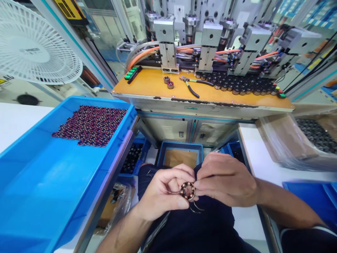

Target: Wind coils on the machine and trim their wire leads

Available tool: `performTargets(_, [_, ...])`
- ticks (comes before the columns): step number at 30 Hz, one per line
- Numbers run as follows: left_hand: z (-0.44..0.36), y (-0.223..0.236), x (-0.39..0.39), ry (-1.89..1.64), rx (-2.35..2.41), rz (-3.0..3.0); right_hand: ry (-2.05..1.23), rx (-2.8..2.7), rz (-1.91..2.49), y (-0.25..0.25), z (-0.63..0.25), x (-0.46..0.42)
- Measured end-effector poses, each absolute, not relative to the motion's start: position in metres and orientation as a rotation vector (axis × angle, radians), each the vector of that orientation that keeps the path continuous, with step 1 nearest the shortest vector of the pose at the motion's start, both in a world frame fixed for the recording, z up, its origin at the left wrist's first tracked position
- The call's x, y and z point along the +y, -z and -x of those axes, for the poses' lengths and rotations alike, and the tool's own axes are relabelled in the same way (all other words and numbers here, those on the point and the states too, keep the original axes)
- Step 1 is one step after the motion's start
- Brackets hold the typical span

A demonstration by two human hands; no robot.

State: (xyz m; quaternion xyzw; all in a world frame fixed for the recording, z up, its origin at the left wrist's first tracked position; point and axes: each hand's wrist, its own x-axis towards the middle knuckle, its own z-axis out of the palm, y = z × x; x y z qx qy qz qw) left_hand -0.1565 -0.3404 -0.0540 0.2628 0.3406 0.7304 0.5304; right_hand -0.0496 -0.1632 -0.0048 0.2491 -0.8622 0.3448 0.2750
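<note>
Above my lap, my left hand (168,191) grips a small ring-shaped motor stator (187,190) with copper windings, between thumb and fingers. Thin loose wire ends stick out from it to the left and below. My right hand (223,179) is closed at the stator's right edge, its thumb and fingertips pressed together. What those fingertips pinch is hidden. On the orange bench ahead lie two wound stators (170,84) and a pair of cutting pliers (191,86) with yellow-black handles.
At left, a blue tray (79,165) holds many wound stators. Black-topped parts (237,84) crowd the bench under a machine (210,38) with orange hoses. A lined cardboard box (286,137) stands right; a blue bin (181,144) sits below the bench. A white fan (34,45) is far left.
</note>
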Motion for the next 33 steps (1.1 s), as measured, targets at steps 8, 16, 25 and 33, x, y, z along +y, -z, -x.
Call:
performTargets(8, [0.153,0.054,-0.340,-1.951,1.212,-0.914,-1.085,-2.227,-0.335,0.021,0.045,-0.182])
performTargets(16, [0.155,0.057,-0.346,-1.763,1.194,-0.925,-0.859,-2.196,-0.340,0.028,0.043,-0.184])
performTargets(25, [0.150,0.058,-0.343,-2.006,1.061,-1.020,-0.789,-2.167,-0.174,0.028,0.041,-0.188])
performTargets(33, [0.157,0.060,-0.334,-1.970,0.665,-0.655,-0.740,-2.144,-0.402,0.026,0.042,-0.186])
